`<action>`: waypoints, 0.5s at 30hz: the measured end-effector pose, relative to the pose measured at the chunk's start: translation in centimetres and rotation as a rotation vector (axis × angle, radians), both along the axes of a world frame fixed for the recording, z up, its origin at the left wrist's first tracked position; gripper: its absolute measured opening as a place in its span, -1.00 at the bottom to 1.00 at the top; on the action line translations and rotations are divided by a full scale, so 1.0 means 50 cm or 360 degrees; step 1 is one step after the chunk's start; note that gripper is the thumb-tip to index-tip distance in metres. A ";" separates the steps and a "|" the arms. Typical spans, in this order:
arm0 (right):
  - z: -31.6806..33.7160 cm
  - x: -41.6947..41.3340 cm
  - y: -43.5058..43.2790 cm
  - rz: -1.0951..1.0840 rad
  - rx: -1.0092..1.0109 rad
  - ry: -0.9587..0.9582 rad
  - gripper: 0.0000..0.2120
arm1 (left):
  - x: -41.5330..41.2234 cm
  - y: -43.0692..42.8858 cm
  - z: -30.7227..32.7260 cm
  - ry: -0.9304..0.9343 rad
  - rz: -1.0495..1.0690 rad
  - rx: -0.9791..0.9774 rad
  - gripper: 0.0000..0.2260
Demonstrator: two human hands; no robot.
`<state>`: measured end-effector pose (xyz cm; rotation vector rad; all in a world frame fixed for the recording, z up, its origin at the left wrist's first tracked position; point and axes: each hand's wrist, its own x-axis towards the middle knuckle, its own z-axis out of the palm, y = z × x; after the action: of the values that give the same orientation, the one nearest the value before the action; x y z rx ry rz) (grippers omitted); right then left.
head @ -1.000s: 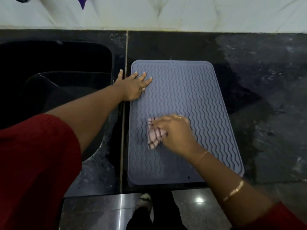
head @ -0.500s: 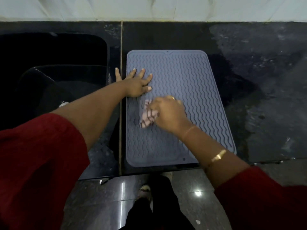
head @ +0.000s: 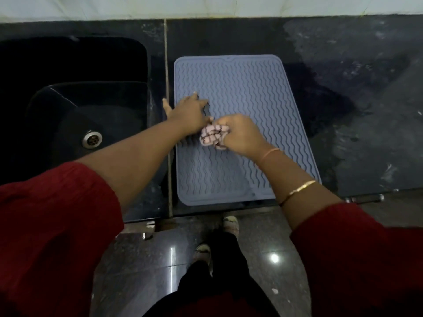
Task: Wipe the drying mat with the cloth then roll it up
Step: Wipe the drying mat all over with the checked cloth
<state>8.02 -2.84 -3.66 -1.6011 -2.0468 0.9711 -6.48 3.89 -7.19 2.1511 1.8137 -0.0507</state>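
A grey drying mat [head: 247, 92] with wavy ridges lies flat on the dark counter, just right of the sink. My right hand [head: 240, 133] grips a bunched pink checked cloth [head: 214, 137] against the mat near its middle left. My left hand [head: 188, 113] rests on the mat's left edge, its thumb out over the counter and its fingers bent, right beside the cloth. The fingertips of the left hand are partly hidden.
A black sink [head: 75, 104] with a metal drain [head: 91, 138] sits to the left. The dark stone counter [head: 357, 88] stretches right, wet and streaked. A white tiled wall [head: 206, 5] runs behind. My feet stand on the glossy floor [head: 160, 259] below.
My right hand lifted its palm off the cloth and now grips it bunched. My left hand's fingers went from spread flat to bent, close to the cloth.
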 end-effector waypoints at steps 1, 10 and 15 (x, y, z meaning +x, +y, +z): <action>-0.009 -0.006 -0.005 0.0043 -0.0017 -0.0082 -0.74 | -0.003 -0.006 -0.003 0.0046 0.0000 -0.0066 -0.46; -0.016 0.044 -0.196 0.0313 -0.0237 -0.0106 -0.59 | -0.003 -0.019 0.001 0.0236 -0.0020 -0.0170 -0.43; 0.014 0.034 -0.156 0.0047 -0.0392 0.0296 -0.78 | 0.002 -0.046 -0.001 0.0081 0.0028 -0.0015 -0.40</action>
<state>9.72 -10.63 -2.99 -1.5330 -1.8890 1.3737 -6.38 1.59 -7.26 2.1458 1.8566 -0.1101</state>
